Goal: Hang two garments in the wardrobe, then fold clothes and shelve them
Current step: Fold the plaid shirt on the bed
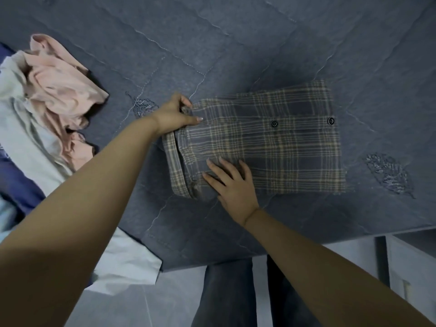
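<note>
Both bare forearms reach in from the near edge of the bed, above a pair of grey-trousered legs (226, 296) standing on the pale floor (118, 308) just off that edge. On the blue-grey quilt (236, 43) lies the plaid shirt (278, 142), folded into a neat rectangle with two dark buttons (274, 124) showing along its front, placed toward the near right part of the bed. The right hand (230, 182) lies flat on the near left corner of the folded shirt, fingers straight and spread, pressing the cloth down and gripping nothing. The left hand (175, 114) is at the far left corner of the shirt, fingers and thumb curled round the folded edge there, pinching the fabric. By the left edge of the bed sits a loose heap of clothes: a crumpled pink garment (63, 90) on top, a pale grey-white garment (21, 128) under and beside it, and dark blue fabric (21, 182) lower down. More white cloth (127, 260) hangs over the near left corner of the bed. Stitched leaf patterns (389, 175) mark the quilt to the right of the shirt and near the left hand
</note>
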